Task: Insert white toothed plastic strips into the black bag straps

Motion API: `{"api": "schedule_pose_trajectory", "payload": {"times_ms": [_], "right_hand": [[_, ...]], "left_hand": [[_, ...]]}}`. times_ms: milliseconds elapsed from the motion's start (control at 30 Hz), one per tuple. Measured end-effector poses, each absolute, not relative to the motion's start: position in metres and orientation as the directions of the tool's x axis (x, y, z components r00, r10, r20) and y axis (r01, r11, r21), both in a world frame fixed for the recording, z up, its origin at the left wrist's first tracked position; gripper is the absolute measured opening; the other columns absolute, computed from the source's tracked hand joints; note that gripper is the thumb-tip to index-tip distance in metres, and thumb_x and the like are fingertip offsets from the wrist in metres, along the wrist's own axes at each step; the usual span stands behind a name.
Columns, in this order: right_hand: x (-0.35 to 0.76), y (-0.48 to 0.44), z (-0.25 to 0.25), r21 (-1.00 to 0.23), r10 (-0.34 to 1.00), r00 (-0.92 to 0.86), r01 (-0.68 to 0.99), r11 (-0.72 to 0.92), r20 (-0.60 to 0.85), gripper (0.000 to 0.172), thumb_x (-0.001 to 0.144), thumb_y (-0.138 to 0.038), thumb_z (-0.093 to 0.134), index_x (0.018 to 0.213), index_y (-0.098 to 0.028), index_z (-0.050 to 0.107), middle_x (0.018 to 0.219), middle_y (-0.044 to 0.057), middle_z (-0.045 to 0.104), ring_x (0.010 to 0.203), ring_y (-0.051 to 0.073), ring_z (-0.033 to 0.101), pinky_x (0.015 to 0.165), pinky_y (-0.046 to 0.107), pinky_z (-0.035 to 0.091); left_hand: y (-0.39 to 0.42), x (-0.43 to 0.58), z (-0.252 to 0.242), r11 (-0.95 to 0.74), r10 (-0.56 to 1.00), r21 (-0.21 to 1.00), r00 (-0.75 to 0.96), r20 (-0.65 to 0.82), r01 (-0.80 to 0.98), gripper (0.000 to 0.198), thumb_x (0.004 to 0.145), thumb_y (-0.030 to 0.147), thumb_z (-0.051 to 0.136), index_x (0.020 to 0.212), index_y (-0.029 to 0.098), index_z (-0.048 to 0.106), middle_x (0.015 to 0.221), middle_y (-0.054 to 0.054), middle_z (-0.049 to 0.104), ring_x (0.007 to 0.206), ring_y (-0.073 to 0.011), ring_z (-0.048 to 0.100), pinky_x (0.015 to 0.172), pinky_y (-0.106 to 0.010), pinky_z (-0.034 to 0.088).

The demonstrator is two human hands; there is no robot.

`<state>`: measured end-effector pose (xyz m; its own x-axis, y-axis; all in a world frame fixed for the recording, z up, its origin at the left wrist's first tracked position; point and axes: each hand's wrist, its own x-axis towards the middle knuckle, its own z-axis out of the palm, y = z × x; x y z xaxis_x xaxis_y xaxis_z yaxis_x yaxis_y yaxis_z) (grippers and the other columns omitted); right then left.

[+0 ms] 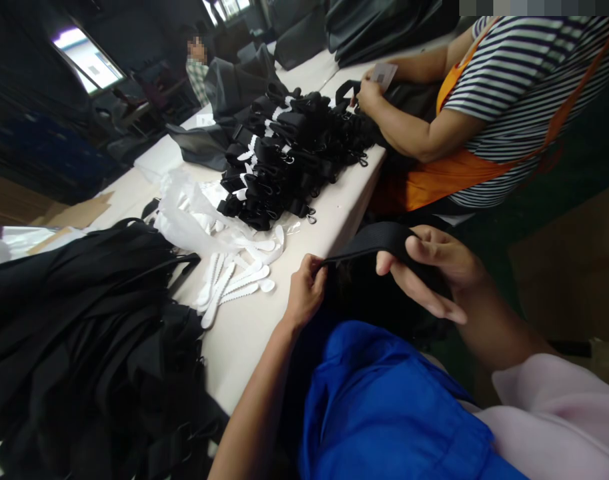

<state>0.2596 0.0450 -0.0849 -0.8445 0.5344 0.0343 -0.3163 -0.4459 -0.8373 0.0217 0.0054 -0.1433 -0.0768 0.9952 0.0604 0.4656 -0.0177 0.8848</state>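
Note:
A black webbing strap (371,238) stretches between my two hands, in front of the table's edge. My left hand (307,287) pinches one end of it between thumb and fingers. The strap arches up and runs into my right hand (429,270), whose thumb and fingers are closed around it; its far part is hidden behind the palm. Left of my left hand, several white plastic ties (234,283) with toothed edges lie loose on the table. Beyond them is a heap of bundled black straps (289,147) with metal hooks and white bands.
A large pile of black straps (84,333) covers the table's near left. Crumpled clear plastic (184,207) lies behind the white ties. At the right, a co-worker in a striped shirt (514,87) and orange apron handles a strap. The pale table (344,193) runs away from me.

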Motion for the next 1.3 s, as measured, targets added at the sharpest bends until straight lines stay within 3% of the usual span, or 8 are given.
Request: {"api": "schedule_pose_trajectory", "payload": {"times_ms": [167,400,567,667,767,867,1133,1300], "right_hand": [[0.254,0.045,-0.073,-0.898,0.560,-0.827,-0.285,-0.335,0.054,0.049,0.086,-0.055,0.065,0.109,-0.012,0.063,0.054,0.001,0.064,0.034,0.011,0.056,0.032,0.016,0.035],[0.218,0.043,-0.119,-0.920,0.666,-0.745,-0.277,-0.277,0.024,0.035,0.078,-0.043,0.077,0.086,-0.010,0.068,0.073,0.004,0.065,0.048,0.013,0.060,0.041,0.023,0.049],[0.196,0.039,-0.162,-0.949,0.862,-0.502,-0.300,-0.092,0.075,0.033,0.072,-0.046,0.081,0.079,-0.015,0.075,0.089,0.004,0.056,0.080,0.016,0.058,0.070,0.027,0.052],[0.191,0.034,-0.172,-0.942,0.857,-0.502,-0.329,-0.071,0.111,0.034,0.076,-0.052,0.077,0.078,-0.018,0.077,0.098,0.006,0.055,0.103,0.021,0.052,0.092,0.033,0.045],[0.185,0.032,-0.173,-0.928,0.840,-0.521,-0.368,-0.062,0.150,0.034,0.074,-0.054,0.077,0.079,-0.020,0.078,0.106,0.006,0.055,0.110,0.023,0.049,0.100,0.036,0.040],[0.179,0.033,-0.173,-0.928,0.836,-0.501,-0.371,0.027,0.225,0.028,0.074,-0.049,0.080,0.082,-0.022,0.078,0.114,0.006,0.056,0.118,0.025,0.046,0.106,0.038,0.035],[0.172,0.031,-0.185,-0.959,0.489,-0.847,-0.275,-0.074,0.205,0.043,0.089,-0.053,0.061,0.091,-0.012,0.075,0.100,0.008,0.064,0.098,0.022,0.058,0.094,0.034,0.042],[0.174,0.033,-0.203,-0.983,0.293,-0.949,-0.150,-0.108,0.112,0.055,0.091,-0.061,0.052,0.094,-0.012,0.077,0.100,0.007,0.063,0.090,0.018,0.057,0.085,0.027,0.044]], "left_hand": [[0.012,0.019,-0.132,-0.016,0.932,0.939,-0.334,0.139,0.344,0.017,0.092,0.036,0.051,0.094,0.021,0.044,0.077,0.001,0.062,0.069,-0.0134,0.060,0.065,-0.024,0.048],[0.012,0.024,-0.066,-0.245,0.788,0.969,-0.583,0.198,-0.003,0.020,0.083,0.030,0.063,0.100,0.021,0.056,0.072,0.005,0.057,0.059,-0.0083,0.056,0.056,-0.018,0.049],[-0.006,0.037,-0.049,-0.221,0.825,0.973,-0.521,0.219,0.059,0.033,0.088,0.032,0.059,0.120,0.027,0.061,0.096,-0.003,0.068,0.078,-0.0134,0.066,0.065,-0.020,0.053],[-0.015,0.043,-0.058,-0.120,0.918,0.983,-0.362,0.164,0.142,0.032,0.087,0.026,0.059,0.118,0.027,0.064,0.107,-0.004,0.070,0.093,-0.0171,0.067,0.079,-0.025,0.054],[-0.018,0.048,-0.068,-0.056,0.978,0.961,-0.177,0.107,0.271,0.032,0.082,0.012,0.056,0.109,0.023,0.069,0.103,-0.003,0.072,0.098,-0.0192,0.067,0.090,-0.029,0.052],[-0.019,0.051,-0.069,-0.063,0.978,0.956,-0.175,0.117,0.287,0.033,0.081,0.007,0.053,0.105,0.022,0.069,0.102,-0.003,0.073,0.097,-0.0194,0.068,0.092,-0.032,0.052],[-0.014,0.049,-0.040,-0.208,0.935,0.965,-0.321,0.148,-0.161,0.014,0.089,0.026,0.061,0.099,0.019,0.066,0.090,-0.004,0.070,0.088,-0.0190,0.070,0.096,-0.042,0.055],[-0.004,0.013,-0.026,-0.358,0.878,0.913,-0.403,0.257,-0.196,0.011,0.082,0.021,0.070,0.093,0.020,0.068,0.081,0.001,0.064,0.076,-0.0109,0.066,0.102,-0.040,0.052]]}}
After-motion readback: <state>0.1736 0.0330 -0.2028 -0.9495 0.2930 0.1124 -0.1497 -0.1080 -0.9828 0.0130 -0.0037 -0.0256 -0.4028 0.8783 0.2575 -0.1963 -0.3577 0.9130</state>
